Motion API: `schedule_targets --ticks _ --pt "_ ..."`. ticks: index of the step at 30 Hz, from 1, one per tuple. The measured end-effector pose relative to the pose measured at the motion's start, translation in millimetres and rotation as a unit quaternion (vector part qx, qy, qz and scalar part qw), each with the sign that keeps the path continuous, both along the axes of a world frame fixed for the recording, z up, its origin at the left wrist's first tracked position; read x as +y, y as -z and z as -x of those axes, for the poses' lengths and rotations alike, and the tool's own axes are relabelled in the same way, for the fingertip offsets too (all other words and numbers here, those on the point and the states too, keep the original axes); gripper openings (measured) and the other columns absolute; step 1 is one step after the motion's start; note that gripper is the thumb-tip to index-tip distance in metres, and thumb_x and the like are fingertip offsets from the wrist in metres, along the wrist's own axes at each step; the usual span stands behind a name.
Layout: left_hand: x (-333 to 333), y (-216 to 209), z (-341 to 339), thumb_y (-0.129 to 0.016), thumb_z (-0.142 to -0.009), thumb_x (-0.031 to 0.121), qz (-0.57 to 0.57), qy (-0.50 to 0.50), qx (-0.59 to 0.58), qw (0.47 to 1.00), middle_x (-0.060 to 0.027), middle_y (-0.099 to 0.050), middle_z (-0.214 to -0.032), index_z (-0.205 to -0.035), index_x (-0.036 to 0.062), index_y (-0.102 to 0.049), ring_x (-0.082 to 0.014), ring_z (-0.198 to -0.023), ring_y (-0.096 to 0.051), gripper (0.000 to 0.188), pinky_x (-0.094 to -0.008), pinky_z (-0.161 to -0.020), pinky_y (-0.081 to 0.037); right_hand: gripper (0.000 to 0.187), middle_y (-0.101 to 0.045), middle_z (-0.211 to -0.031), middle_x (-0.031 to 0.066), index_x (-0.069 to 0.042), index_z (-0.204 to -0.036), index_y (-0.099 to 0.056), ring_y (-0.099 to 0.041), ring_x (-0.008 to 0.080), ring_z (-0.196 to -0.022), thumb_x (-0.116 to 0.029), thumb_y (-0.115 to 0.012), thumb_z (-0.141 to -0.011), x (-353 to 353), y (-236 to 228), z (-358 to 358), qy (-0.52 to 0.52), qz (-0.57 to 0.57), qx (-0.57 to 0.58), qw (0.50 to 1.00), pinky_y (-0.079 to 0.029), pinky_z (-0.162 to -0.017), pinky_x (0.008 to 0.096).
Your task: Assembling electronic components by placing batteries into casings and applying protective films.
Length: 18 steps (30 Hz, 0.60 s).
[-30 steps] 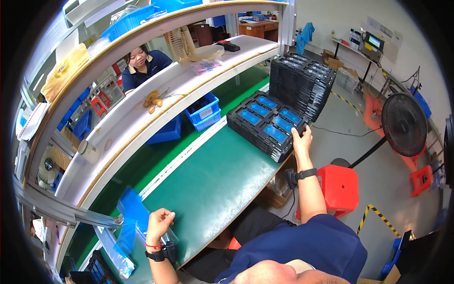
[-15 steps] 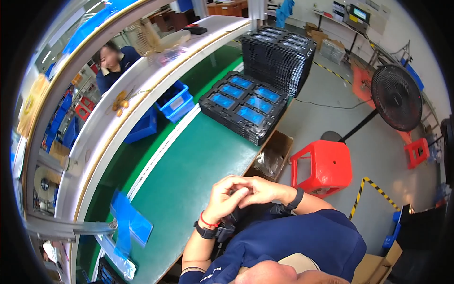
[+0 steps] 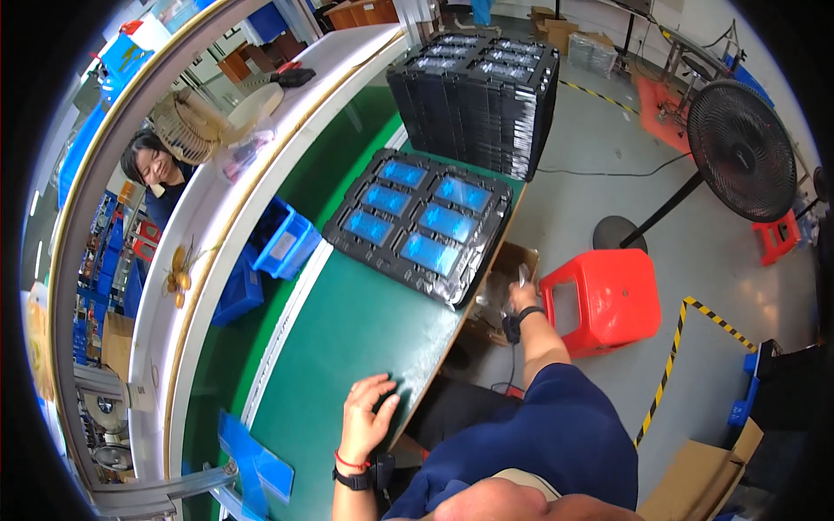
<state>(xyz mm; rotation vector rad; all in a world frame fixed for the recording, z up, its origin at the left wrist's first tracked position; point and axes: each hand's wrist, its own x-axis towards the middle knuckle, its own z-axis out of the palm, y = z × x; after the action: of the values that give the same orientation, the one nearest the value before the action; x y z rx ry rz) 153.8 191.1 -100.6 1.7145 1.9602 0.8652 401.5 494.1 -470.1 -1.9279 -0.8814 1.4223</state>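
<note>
My left hand (image 3: 365, 418) is over the near edge of the green tabletop (image 3: 334, 317), fingers curved and apart, holding nothing. Out past the table's right edge, my right hand (image 3: 523, 298) reaches down at the cardboard box (image 3: 523, 256), which has clear crumpled plastic (image 3: 495, 291) in it. A small whitish piece pokes up from its closed fingers, too small to name. Farther up the table, a stack of black trays (image 3: 380, 254) carries blue-filmed rectangular panels (image 3: 432, 252) in its top tray. Behind it rises a taller stack of similar black trays (image 3: 473, 117).
Beside my right arm stands a red stool (image 3: 612, 300), with a black floor fan (image 3: 740, 152) beyond. Blue bins (image 3: 291, 247) sit under the white shelf (image 3: 208, 226) on the left. Blue sheets (image 3: 256, 456) lie near a metal arm. Across the shelf is another person (image 3: 161, 178).
My hands were together in front of my body and have parted. The right one has reached out to the box; the left has dropped back over the tabletop. The view has shifted.
</note>
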Motion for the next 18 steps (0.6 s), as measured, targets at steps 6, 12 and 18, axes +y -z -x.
schedule_targets --ticks 6,12,18 --pt "13.1 -27.1 21.1 -0.067 -0.075 0.01 0.034 0.025 0.041 0.998 -0.0159 -0.063 -0.102 -0.095 0.0013 -0.065 -0.0313 -0.095 -0.059 0.022 -0.038 -0.084 -0.046 0.056 -0.063 -0.099 0.0188 0.007 -0.106 -0.059 -0.06 0.0294 -0.089 -0.031 -0.077 -0.069 25.9 3.6 38.1 -0.048 0.032 -0.034 0.998 -0.048 -0.077 0.039" --pt "41.3 -51.5 43.5 -0.067 -0.076 0.012 0.034 0.052 0.052 0.997 -0.0156 -0.063 -0.102 -0.101 0.0008 -0.062 -0.0311 -0.096 -0.059 0.027 -0.0377 -0.085 -0.046 0.008 -0.056 -0.07 -0.0012 -0.004 -0.087 -0.061 -0.049 0.0074 -0.061 -0.005 -0.06 -0.079 114.0 -210.8 -6.1 0.12 -0.261 0.148 0.946 -0.04 -0.052 0.0228" --pt "105.1 -53.6 33.0 -0.067 -0.078 0.017 0.002 0.173 0.038 0.984 -0.0183 -0.054 -0.12 -0.114 0.0032 -0.057 -0.034 -0.113 -0.05 0.04 -0.0415 -0.094 -0.04 0.055 -0.059 -0.102 0.0019 -0.007 -0.108 -0.058 -0.051 0.01 -0.086 -0.053 -0.061 -0.079 168.4 -418.8 -34.5 0.029 -0.317 0.133 0.938 -0.04 -0.066 0.0265"
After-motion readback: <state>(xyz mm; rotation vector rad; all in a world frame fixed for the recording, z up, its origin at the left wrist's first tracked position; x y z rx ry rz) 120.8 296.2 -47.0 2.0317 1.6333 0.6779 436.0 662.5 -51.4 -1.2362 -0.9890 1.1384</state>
